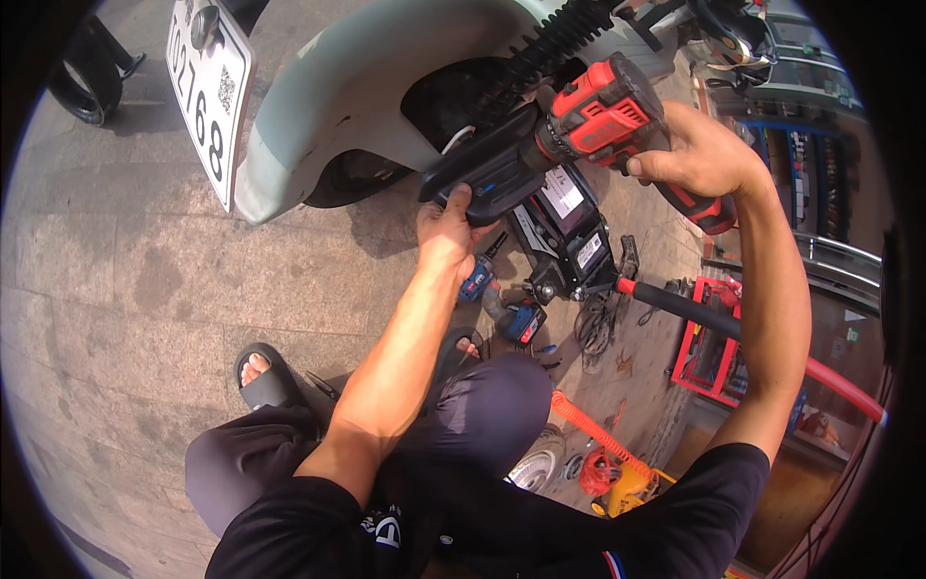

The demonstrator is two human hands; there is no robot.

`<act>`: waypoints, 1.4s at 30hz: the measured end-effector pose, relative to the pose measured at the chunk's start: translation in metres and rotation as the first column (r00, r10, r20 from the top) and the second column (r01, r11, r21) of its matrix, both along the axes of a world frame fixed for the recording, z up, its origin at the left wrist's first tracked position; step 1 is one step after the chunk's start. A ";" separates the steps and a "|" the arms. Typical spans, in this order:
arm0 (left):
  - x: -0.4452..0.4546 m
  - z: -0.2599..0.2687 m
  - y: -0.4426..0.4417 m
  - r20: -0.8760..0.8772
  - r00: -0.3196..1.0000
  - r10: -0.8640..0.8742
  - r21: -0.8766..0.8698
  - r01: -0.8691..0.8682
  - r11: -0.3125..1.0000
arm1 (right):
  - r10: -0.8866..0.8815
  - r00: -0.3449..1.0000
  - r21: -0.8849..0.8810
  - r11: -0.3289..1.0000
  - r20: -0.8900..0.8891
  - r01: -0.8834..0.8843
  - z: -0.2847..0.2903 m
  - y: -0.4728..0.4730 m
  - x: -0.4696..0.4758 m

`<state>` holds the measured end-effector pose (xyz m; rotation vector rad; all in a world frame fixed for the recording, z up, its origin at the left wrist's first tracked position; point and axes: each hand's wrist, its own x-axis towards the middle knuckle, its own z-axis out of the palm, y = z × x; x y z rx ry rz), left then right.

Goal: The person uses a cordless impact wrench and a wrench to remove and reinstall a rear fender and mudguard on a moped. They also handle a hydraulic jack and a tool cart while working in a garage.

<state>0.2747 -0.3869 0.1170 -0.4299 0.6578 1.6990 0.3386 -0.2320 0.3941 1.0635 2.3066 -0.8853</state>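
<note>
My right hand (705, 152) grips the handle of a red and black cordless drill or driver (600, 108). Its nose points at a black plastic cover (492, 170) beside the scooter's rear wheel area; the tip's exact contact is hidden. With thumb on top and fingers beneath, my left hand (445, 235) holds the near end of that cover. Behind the cover rise a black shock absorber spring (561, 43) and the pale grey-green rear fender (318, 108). Below it sits a black floor jack (571, 217) with white labels.
A blue cordless power tool (521, 322) lies by my knee, near tangled cables (597, 326). The jack's padded handle (680, 311) reaches right past a red metal rack (694, 340). An orange coiled hose (600, 427), a wheel (535, 467) and pliers (322, 385) lie around. A licence plate (210, 94) juts out left.
</note>
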 end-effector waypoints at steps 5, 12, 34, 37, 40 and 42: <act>-0.002 0.001 0.000 -0.021 1.000 -0.012 -0.016 0.012 1.000 | 0.008 0.999 0.031 0.999 0.048 -0.009 0.002 0.001 -0.004; -0.003 0.003 -0.001 -0.053 0.998 -0.020 -0.027 0.019 0.999 | 0.160 0.982 0.060 0.984 0.097 -0.166 0.003 -0.002 -0.017; -0.005 -0.001 -0.001 0.021 1.000 -0.011 0.040 0.010 0.999 | 0.294 0.908 0.034 0.947 0.298 -0.318 -0.005 0.020 -0.067; -0.004 -0.001 -0.001 0.028 1.000 -0.005 0.021 0.004 1.000 | 0.296 0.909 0.014 0.949 0.293 -0.314 -0.008 0.023 -0.067; -0.005 0.000 -0.001 0.028 1.000 0.003 0.048 -0.005 0.999 | 0.314 0.915 0.026 0.943 0.253 -0.331 -0.010 0.023 -0.064; -0.005 0.000 -0.001 0.031 0.999 0.007 0.068 -0.010 0.998 | 0.302 0.923 0.031 0.947 0.239 -0.318 -0.011 0.023 -0.062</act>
